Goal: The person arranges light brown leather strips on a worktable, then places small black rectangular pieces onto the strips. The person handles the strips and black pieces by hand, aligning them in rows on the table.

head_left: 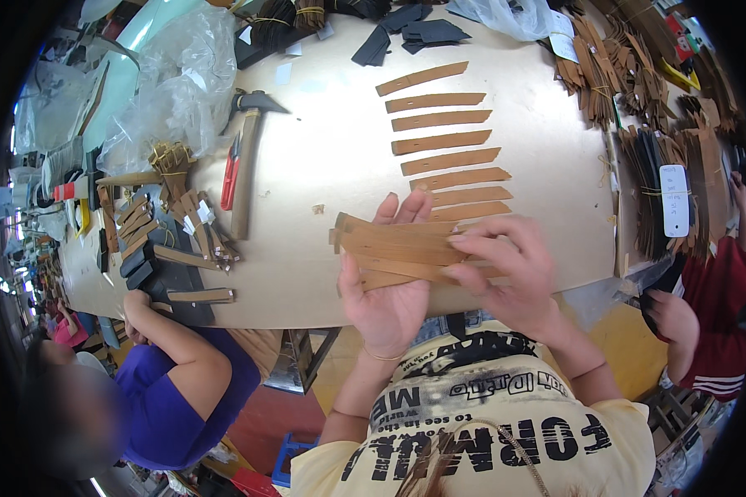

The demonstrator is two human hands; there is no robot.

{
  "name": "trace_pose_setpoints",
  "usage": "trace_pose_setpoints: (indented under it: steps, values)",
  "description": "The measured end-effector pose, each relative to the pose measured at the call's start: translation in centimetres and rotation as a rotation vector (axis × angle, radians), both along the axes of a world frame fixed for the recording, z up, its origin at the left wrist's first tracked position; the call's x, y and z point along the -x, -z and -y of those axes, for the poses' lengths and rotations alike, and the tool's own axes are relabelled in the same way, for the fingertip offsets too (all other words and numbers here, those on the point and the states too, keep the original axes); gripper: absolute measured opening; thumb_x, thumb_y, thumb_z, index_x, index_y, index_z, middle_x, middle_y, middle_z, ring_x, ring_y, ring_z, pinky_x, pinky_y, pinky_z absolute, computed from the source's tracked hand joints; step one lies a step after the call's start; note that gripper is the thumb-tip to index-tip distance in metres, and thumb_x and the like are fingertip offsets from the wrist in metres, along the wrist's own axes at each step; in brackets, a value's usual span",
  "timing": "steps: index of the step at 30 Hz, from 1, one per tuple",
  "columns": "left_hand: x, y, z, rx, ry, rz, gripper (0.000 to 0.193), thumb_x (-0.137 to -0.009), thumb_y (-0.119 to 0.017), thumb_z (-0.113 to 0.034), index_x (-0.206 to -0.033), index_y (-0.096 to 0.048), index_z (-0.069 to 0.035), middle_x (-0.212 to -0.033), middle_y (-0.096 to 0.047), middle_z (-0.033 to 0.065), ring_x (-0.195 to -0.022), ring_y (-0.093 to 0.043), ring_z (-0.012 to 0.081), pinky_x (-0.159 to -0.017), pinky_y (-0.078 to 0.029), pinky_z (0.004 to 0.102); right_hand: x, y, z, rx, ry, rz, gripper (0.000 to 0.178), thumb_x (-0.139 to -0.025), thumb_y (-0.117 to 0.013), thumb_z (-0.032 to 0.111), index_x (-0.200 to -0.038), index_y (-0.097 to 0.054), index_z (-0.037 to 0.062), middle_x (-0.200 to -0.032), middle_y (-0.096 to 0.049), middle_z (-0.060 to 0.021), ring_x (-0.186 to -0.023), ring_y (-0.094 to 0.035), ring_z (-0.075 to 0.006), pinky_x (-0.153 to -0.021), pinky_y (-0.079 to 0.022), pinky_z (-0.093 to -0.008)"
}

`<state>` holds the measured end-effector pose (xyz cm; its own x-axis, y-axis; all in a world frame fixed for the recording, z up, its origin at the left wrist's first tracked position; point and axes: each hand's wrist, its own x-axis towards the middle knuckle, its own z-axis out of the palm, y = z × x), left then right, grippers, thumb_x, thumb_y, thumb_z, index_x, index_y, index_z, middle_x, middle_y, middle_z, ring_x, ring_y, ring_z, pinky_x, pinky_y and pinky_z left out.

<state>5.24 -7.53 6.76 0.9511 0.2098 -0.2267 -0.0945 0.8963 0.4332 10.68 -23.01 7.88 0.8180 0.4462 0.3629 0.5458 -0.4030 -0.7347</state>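
A loose stack of brown leather strips (398,248) lies across the palm of my left hand (385,306), whose thumb rests against the stack's near side. My right hand (510,261) pinches the right end of these strips between thumb and fingers. Both hands are just over the table's near edge. Beyond them a column of single brown strips (446,123) is laid out on the table, each lying roughly crosswise and spaced from its neighbour. The nearest of these strips are partly hidden by my hands.
A hammer (247,166) and a red cutter knife (230,176) lie on the table (323,157) to the left. Bundled strips (593,70) crowd the right side. Black pieces (423,37) lie at the back. Co-workers sit at left, in purple (182,398), and right, in dark red (717,315).
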Motion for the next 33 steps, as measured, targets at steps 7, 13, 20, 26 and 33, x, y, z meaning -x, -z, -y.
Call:
trace_pose_setpoints:
  steps: [7,13,20,26,33]
  values:
    - [-0.3,0.1,0.7,0.026,-0.044,0.015,0.074,-0.099,-0.037,-0.056,-0.147,-0.034,0.0,-0.152,-0.03,0.0269,-0.147,-0.02,0.0384,-0.121,-0.018,0.0498,-1.0,-1.1,-1.8,0.119,-0.02,-0.12,0.025,-0.074,-0.081,0.025,-0.092,-0.069,0.0127,-0.097,-0.063,0.0023,-0.088,-0.059,-0.0166,-0.082,-0.038,-0.0344]
    - [-0.8,0.7,0.5,0.047,-0.055,0.025,0.07,-0.1,-0.036,-0.053,-0.146,-0.036,0.0,-0.153,-0.031,0.0261,-0.147,-0.021,0.039,-0.121,-0.017,0.0506,-1.3,-1.3,-2.5,0.216,-0.018,0.027,0.019,-0.075,-0.078,0.026,-0.084,-0.065,0.0137,-0.097,-0.063,0.0048,-0.089,-0.059,-0.0158,-0.088,-0.035,-0.0387]
    - [-2.0,1.0,-1.6,0.073,-0.151,0.062,0.068,-0.099,-0.038,-0.048,-0.147,-0.033,-0.001,-0.152,-0.032,0.0249,-0.147,-0.023,0.0372,-0.122,-0.016,0.0517,-9.3,-2.4,-1.6,0.204,-0.159,0.198,0.015,-0.084,-0.074,0.028,-0.086,-0.067,0.0149,-0.083,-0.066,0.0034,-0.085,-0.059,-0.0149,-0.092,-0.033,-0.0401]
    - [-2.1,1.6,-5.2,0.102,-0.326,0.096,0.066,-0.099,-0.042,-0.047,-0.146,-0.035,-0.001,-0.15,-0.034,0.025,-0.146,-0.024,0.0362,-0.122,-0.014,0.0549,-21.6,1.3,-4.2,0.135,-0.261,-0.189,0.011,-0.088,-0.072,0.025,-0.092,-0.074,0.0152,-0.087,-0.07,0.0002,-0.085,-0.061,-0.0177,-0.093,-0.033,-0.0373]
    - [-2.0,1.8,-7.3,0.046,-0.427,0.04,0.066,-0.097,-0.051,-0.046,-0.144,-0.038,0.0,-0.149,-0.034,0.0237,-0.145,-0.026,0.0357,-0.123,-0.014,0.0542,-25.0,4.7,-5.3,0.487,-0.091,-0.017,0.018,-0.09,-0.067,0.031,-0.091,-0.075,0.0148,-0.083,-0.068,-0.0033,-0.087,-0.062,-0.0207,-0.092,-0.032,-0.0378]
